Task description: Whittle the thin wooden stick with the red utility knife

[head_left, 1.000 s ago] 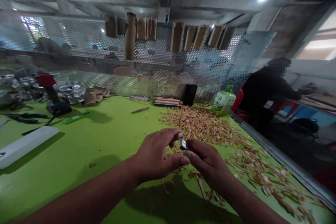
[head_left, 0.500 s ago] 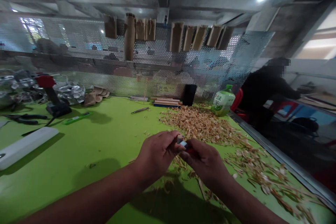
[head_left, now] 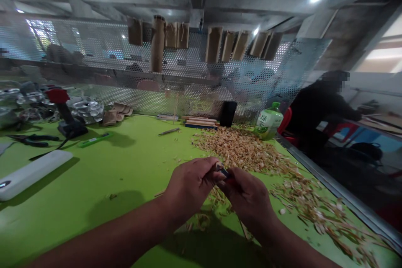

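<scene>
My left hand (head_left: 191,188) and my right hand (head_left: 248,197) meet low over the green table (head_left: 132,163), their fingers closed together. Between them shows a small knife (head_left: 223,172) with a dark metal blade and a red part (head_left: 231,181) by my right fingers. Most of it is hidden by my fingers. Pale wood shavings (head_left: 238,150) lie heaped just beyond my hands and scattered beneath and to their right. A thin wooden sliver (head_left: 244,230) sits below my right hand, and I cannot tell whether it is held.
A plastic green tea bottle (head_left: 268,122) and a black phone (head_left: 228,114) stand at the table's back. Wooden strips (head_left: 201,122), pliers (head_left: 31,139) and a white bar (head_left: 31,180) lie about. Perforated metal mesh (head_left: 188,83) backs the table. A person (head_left: 320,109) works beyond the right edge.
My hands have drawn closer together around the knife, leaving less of the blade showing. The view has shifted only slightly.
</scene>
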`<action>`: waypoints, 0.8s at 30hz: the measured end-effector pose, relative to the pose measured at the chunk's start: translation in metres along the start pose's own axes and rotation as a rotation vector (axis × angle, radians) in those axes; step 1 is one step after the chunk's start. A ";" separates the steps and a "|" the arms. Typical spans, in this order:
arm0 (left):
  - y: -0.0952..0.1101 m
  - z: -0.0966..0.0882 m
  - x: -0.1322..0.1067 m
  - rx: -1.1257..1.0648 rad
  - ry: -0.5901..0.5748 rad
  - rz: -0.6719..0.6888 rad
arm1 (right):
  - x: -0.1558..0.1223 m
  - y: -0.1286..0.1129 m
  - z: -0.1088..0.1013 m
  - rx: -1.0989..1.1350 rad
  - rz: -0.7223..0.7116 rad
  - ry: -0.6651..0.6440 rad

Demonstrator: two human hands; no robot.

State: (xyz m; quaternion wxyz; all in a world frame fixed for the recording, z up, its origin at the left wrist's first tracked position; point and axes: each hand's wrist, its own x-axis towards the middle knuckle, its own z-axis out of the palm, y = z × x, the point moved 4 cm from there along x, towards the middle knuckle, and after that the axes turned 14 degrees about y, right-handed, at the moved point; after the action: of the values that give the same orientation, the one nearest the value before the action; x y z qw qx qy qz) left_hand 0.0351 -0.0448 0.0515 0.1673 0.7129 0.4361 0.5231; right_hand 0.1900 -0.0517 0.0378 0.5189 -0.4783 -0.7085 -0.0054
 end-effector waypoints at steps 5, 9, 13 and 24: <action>-0.007 -0.010 0.008 -0.049 0.066 -0.106 | 0.007 0.017 -0.011 0.106 0.245 0.138; -0.007 -0.010 0.011 -0.041 0.036 -0.076 | 0.008 0.019 0.002 0.214 0.239 -0.062; -0.006 -0.005 0.009 -0.103 -0.042 -0.105 | 0.003 0.008 0.011 0.209 0.124 -0.239; -0.005 -0.002 0.009 -0.078 -0.130 -0.084 | 0.002 0.004 0.006 0.227 0.083 -0.249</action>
State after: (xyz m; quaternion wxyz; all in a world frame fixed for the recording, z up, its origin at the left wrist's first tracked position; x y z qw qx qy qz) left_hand 0.0320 -0.0354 0.0539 0.2446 0.7194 0.4332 0.4848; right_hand 0.1877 -0.0455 0.0342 0.4777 -0.4423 -0.7430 0.1553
